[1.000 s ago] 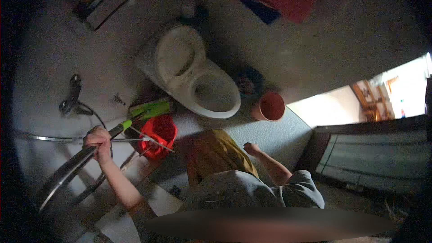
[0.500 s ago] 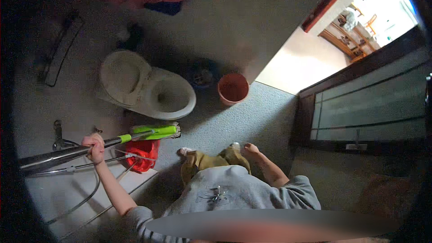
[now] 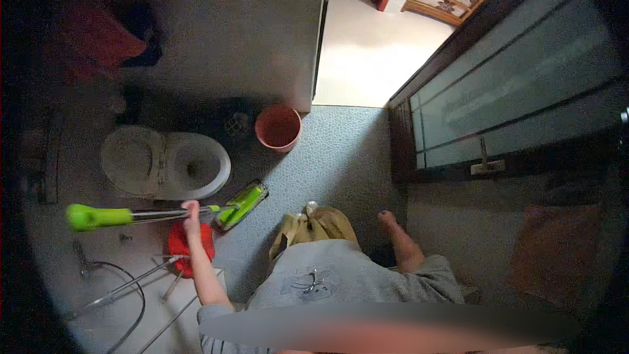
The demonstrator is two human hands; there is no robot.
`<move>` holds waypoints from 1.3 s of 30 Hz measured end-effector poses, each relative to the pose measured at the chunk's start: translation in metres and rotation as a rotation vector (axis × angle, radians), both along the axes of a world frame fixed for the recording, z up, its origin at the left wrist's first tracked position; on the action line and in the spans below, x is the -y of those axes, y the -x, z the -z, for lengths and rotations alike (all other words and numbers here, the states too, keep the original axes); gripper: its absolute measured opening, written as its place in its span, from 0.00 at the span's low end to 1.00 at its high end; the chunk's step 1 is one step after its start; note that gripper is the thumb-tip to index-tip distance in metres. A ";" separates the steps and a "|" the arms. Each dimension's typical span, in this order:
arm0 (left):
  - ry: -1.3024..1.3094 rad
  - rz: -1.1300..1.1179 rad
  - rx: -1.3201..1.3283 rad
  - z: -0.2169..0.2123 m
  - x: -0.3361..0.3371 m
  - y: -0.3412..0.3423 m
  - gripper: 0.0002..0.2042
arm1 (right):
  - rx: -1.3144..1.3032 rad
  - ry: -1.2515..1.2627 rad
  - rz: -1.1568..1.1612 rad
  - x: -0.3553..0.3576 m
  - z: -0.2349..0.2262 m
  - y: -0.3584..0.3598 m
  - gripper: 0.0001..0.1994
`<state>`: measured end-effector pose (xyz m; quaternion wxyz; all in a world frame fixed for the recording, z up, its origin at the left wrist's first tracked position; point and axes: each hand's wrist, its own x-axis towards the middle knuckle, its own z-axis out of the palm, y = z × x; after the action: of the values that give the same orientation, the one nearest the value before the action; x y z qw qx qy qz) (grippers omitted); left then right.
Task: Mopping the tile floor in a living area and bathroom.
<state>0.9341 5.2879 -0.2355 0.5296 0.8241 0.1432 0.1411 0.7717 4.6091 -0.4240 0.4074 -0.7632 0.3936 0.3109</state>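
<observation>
Technician: State the position of the flat mop relative to your left hand.

Operator: It passes through my left hand, which is wrapped around the handle between the green grip and the mop head. The grip extends to the left of my hand; the head is to the right of it, low over the pebble-patterned floor, just beside the front end of the toilet. I cannot tell whether the head bears on the floor.

Technician: Specify orientation.

Operator: The handle's long axis runs nearly level across the view, left to right. The grip end is nearer my eye level; the head end points down and to the right. The rectangular head is set at an angle to the handle, its own long axis rising from lower left to upper right.

Technician: Right hand?

Operator: Beside my right thigh, well apart from the mop. I cannot tell whether it is clenched.

Technician: Adjacent items?

Operator: A red container behind my left hand.
</observation>
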 end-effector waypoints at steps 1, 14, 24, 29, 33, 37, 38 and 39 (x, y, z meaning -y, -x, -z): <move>-0.128 0.069 -0.029 0.024 -0.004 0.003 0.07 | 0.011 -0.015 0.009 -0.003 0.015 0.006 0.19; -0.204 -0.261 0.075 0.044 0.082 -0.020 0.09 | 0.015 -0.261 -0.108 0.056 -0.063 -0.057 0.21; -0.278 -0.218 0.014 -0.006 0.315 -0.067 0.15 | 0.167 -0.047 -0.360 0.235 -0.091 -0.162 0.19; -0.736 -0.018 -0.552 0.111 0.322 -0.038 0.20 | 0.283 -0.140 -0.451 0.243 -0.106 -0.199 0.18; -0.580 -0.293 -0.384 0.075 0.400 -0.096 0.17 | 0.402 -0.245 -0.342 0.288 -0.095 -0.213 0.16; -0.338 -0.322 -0.071 0.070 0.435 -0.098 0.13 | 0.291 -0.174 -0.242 0.296 -0.126 -0.218 0.16; -0.416 -0.059 0.224 0.097 0.430 -0.094 0.13 | 0.292 -0.198 -0.269 0.289 -0.125 -0.220 0.16; -0.433 -0.087 0.216 0.114 0.435 -0.089 0.13 | 0.315 -0.265 -0.291 0.280 -0.119 -0.219 0.16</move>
<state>1.0235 4.8530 -0.3496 0.3465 0.8915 0.0874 0.2783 0.9912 4.3286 -0.3046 0.5112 -0.7908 0.1667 0.2924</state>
